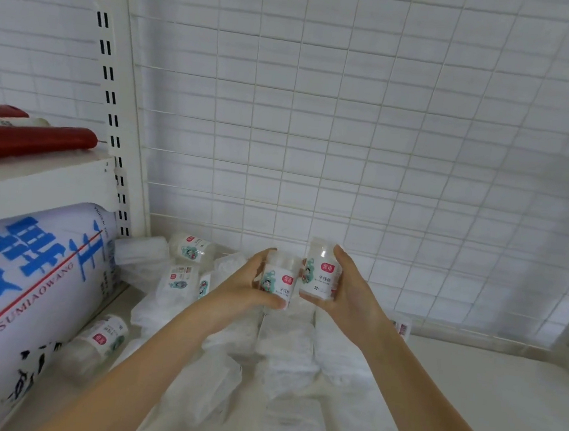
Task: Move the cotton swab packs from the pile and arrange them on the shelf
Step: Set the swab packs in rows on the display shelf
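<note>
I hold two packs upright and side by side above the pile (264,351): the left pack (279,282) in my left hand (235,290), the right pack (321,275) in my right hand (349,289), fingers curled round each. To place them well, I should keep both upright with labels facing me and set them touching on bare shelf (502,382). A wire grid (353,118) backs the shelf; a big printed roll (30,279) lies at left.

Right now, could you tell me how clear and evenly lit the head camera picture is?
Head view: soft, even light with no hard shadows; the wire grid bows from wide-angle distortion; the whole frame is slightly soft, so label print on the jars held by the left hand and right hand is barely legible.
</note>
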`<control>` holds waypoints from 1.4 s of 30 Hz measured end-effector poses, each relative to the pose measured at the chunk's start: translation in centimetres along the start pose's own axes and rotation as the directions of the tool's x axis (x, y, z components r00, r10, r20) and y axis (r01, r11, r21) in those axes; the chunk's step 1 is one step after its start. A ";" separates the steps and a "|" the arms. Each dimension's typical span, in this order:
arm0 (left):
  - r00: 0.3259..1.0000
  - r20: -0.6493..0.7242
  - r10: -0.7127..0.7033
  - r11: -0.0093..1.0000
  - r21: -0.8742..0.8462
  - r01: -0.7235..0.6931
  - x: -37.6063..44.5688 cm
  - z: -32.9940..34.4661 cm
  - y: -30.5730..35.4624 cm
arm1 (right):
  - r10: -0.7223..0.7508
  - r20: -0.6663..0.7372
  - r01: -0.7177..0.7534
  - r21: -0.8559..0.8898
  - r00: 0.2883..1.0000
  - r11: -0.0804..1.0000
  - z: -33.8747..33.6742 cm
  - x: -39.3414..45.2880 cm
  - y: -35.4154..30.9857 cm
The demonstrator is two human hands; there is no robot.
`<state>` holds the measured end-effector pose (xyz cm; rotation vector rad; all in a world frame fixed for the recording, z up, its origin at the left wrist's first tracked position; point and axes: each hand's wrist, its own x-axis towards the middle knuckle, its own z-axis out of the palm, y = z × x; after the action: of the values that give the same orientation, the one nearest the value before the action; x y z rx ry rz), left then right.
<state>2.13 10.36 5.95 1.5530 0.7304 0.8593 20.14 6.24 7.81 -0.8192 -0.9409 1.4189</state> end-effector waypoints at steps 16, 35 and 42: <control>0.991 -0.004 -0.134 0.919 -0.374 0.123 -0.8 1.3 0.1 | -0.047 -0.197 0.023 -0.119 0.979 0.993 -0.1 -3.5 1.9; 0.719 0.671 -0.181 0.874 -0.225 0.430 -7.3 34.3 0.7 | -0.252 -0.864 0.213 -0.173 0.436 0.962 -12.6 -38.0 -1.5; 0.612 0.772 -0.171 0.873 -0.170 0.458 -15.7 47.5 -1.7 | -0.322 -0.913 0.022 -0.328 0.250 0.945 -16.4 -53.4 -1.0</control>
<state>33.75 -27.75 -1.20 1.2221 0.2057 0.0196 38.88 -45.66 -0.72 -1.4774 -0.1689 0.3274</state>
